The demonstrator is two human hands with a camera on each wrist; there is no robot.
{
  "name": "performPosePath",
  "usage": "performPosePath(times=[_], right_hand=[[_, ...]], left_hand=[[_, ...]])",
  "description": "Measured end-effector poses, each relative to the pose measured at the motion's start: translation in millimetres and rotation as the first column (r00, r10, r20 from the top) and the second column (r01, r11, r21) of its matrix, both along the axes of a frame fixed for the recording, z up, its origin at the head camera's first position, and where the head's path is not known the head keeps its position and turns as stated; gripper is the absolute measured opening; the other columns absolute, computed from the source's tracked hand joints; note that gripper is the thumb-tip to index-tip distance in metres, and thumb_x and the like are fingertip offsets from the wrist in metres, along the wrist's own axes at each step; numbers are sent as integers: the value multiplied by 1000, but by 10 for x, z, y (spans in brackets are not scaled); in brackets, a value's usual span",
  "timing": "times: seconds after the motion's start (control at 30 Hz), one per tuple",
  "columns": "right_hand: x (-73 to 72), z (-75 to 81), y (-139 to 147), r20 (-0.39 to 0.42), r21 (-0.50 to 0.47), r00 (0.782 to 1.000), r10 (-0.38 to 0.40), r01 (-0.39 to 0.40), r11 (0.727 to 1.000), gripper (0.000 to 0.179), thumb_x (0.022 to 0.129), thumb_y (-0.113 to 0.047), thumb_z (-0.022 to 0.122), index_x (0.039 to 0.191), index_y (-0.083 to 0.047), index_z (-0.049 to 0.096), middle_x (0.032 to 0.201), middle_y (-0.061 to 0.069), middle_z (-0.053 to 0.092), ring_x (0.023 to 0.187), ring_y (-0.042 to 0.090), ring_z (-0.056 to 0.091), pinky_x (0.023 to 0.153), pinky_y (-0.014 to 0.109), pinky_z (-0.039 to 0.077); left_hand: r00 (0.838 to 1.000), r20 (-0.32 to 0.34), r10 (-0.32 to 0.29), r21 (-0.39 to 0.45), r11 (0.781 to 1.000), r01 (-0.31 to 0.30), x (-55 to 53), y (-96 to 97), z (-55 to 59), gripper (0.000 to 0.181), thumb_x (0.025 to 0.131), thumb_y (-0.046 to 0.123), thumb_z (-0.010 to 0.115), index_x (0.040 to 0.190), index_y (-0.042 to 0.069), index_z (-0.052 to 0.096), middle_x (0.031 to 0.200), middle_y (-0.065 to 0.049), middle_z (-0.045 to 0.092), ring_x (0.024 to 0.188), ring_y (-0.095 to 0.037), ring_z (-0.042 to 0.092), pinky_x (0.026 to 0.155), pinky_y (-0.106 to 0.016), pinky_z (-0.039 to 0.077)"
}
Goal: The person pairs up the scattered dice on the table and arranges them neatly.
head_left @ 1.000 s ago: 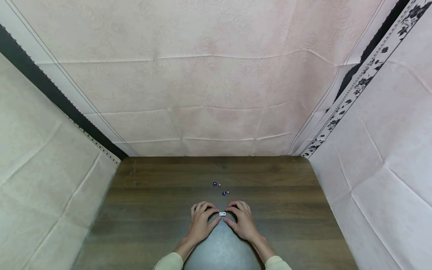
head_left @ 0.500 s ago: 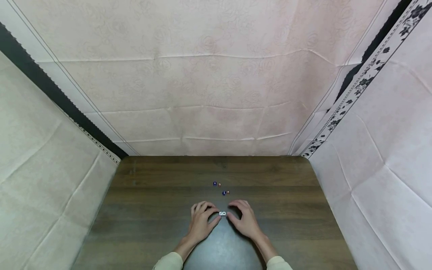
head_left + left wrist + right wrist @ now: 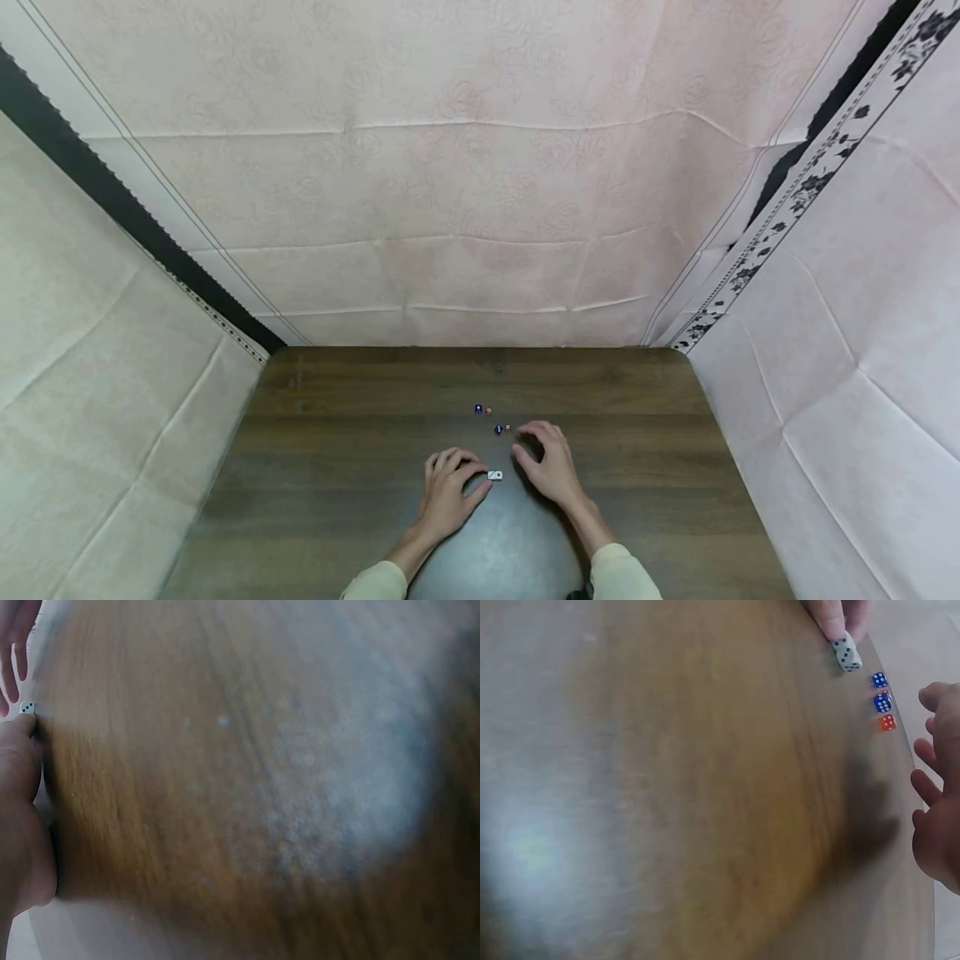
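Note:
My left hand (image 3: 448,493) pinches a pair of white dice (image 3: 495,475) with black pips, side by side on the table, between thumb and forefinger at their left end. In the right wrist view, the white dice (image 3: 847,654) stick out past the left fingertips. My right hand (image 3: 553,468) is off the white dice, thumb and fingers apart with nothing between them. Its fingertips are just right of a small red die (image 3: 507,427), which sits beside a blue die (image 3: 498,429). Farther back are another blue die (image 3: 478,409) and another red die (image 3: 488,411).
The brown wooden table (image 3: 337,467) reaches back to a pale cloth (image 3: 480,250). More cloth hangs at the left (image 3: 135,375) and right. A bright reflection lies on the tabletop between the forearms.
My right hand has let go of the right end of the white dice and moved back and right, towards the nearer red die. My left hand has stayed in place.

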State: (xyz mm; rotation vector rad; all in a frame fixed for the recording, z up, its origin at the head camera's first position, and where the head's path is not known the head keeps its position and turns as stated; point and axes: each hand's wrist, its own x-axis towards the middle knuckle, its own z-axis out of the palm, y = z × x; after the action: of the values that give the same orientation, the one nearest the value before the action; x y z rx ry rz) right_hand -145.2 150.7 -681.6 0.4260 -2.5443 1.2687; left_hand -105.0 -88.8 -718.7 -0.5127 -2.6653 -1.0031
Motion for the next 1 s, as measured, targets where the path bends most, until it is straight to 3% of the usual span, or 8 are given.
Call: performPosePath(times=[0.33,0.5,0.73,1.0], right_hand=[[-170,24,1,24,15,1000,-11,10,1000,32,96,-12,88,126,-3,80,130,12,78,123,34,69,106,57,54],[-258,45,-12,88,27,996,-3,0,1000,36,97,-16,87,130,-2,79,135,14,75,130,35,66,113,59,53],[-360,51,-52,105,39,994,13,-17,999,35,98,-17,88,128,-2,80,137,15,74,133,37,64,114,62,51],[-415,41,-101,124,90,991,45,-56,994,33,97,-18,90,126,-5,81,137,14,74,134,37,64,117,64,49]], left_hand=[[998,-62,9,-15,1000,-10,-4,13,-15,19,94,33,94,110,26,87,118,4,75,125,-30,66,111,-62,37],[994,-106,27,-33,999,-30,-4,20,-32,20,91,33,97,107,27,86,116,6,74,123,-26,66,109,-60,38],[996,-87,2,-22,1000,-3,-9,4,-30,18,94,33,94,109,26,86,117,6,74,122,-26,65,109,-61,38],[995,-93,21,-22,999,-23,3,7,-23,19,92,33,95,107,28,85,116,8,74,122,-24,65,108,-61,37]])
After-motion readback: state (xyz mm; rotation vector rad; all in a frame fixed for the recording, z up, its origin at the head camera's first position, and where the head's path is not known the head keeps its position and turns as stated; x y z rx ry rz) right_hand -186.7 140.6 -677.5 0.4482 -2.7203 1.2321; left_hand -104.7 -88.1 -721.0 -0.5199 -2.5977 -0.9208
